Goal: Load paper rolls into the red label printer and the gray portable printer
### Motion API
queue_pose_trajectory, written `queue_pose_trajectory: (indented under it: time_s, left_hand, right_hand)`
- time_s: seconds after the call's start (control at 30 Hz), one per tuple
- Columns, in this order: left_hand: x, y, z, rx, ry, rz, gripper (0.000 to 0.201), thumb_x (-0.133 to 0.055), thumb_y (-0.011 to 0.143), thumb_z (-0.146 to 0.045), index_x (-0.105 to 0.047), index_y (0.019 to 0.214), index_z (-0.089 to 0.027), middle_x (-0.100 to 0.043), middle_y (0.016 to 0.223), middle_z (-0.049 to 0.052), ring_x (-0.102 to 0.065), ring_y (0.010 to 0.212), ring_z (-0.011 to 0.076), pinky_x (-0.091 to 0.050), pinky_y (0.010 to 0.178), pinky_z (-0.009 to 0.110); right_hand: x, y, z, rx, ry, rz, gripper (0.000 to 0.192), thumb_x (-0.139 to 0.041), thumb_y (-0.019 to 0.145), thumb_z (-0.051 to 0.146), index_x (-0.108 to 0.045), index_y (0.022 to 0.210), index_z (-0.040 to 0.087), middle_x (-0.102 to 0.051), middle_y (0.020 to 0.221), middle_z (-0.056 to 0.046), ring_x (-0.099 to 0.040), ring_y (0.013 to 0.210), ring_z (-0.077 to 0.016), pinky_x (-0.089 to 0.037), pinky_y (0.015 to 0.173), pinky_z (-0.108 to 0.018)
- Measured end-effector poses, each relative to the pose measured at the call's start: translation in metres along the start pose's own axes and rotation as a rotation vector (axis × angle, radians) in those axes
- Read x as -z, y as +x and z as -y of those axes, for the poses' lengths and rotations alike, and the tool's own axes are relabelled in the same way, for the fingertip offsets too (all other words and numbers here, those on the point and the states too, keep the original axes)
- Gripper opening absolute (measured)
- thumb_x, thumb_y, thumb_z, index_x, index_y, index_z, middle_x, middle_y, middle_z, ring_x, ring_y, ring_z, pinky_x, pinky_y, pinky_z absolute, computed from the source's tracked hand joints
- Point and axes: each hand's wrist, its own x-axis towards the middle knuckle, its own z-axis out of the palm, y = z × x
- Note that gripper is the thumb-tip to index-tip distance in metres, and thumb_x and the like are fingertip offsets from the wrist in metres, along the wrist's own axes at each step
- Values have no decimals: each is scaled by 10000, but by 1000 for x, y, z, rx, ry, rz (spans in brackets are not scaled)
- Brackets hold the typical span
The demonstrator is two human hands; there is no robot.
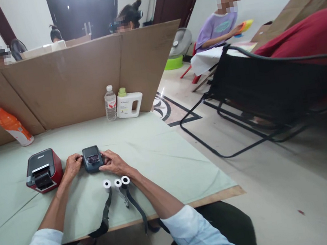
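On the pale green tabletop (161, 151) sits a small dark blue-grey box-shaped device (89, 166), which looks like a portable printer with a dark window on top. My left hand (73, 165) grips its left side, fingertips at the edge. From the right, my right hand (114, 162) holds the other side, thumb near the front corner. Three white rolls, a left one (107, 184), a middle one (117, 183) and a right one (125, 180), stand nearer to me, dark strips trailing towards the table edge. A red and black label printer (44, 171) stands left of my left hand.
Against a cardboard partition (69, 87) stand an orange bottle (12, 124), a clear water bottle (110, 103) and a white jug (128, 105). Several people sit beyond. At right are a black folding chair (245, 77) and a person in purple (218, 28) holding a colourful object.
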Motion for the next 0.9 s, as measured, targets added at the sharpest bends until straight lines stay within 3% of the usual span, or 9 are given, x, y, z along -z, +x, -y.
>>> queue_pose_trajectory:
  time_s: [0.13, 0.23, 0.9]
  left_hand:
    - [-1, 7, 1, 75, -48, 28, 115, -621, 772, -267, -664, 776, -160, -574, 589, -29, -491, 478, 118, -398, 456, 221]
    - [1, 9, -1, 124, -83, 52, 73, -654, 761, -227, -652, 785, -158, -566, 571, -36, -488, 454, 106, -361, 409, 193]
    - [9, 16, -10, 267, -226, 137, 113, -744, 763, -142, -633, 780, -146, -597, 538, -24, -535, 430, 87, -361, 372, 151]
  right_hand:
    - [-1, 0, -1, 9, -26, 4, 845, -887, 717, 362, -563, 1492, 267, -544, 1052, -24, -571, 797, -156, -566, 762, -340]
    - [-1, 0, 0, 10, -44, 9, 848, -889, 716, 353, -560, 1493, 268, -536, 1029, -17, -564, 807, -161, -559, 773, -342]
    - [1, -2, 22, 0, -142, 27, 721, -877, 724, 328, -610, 1387, 238, -513, 968, 8, -534, 766, -149, -511, 750, -318]
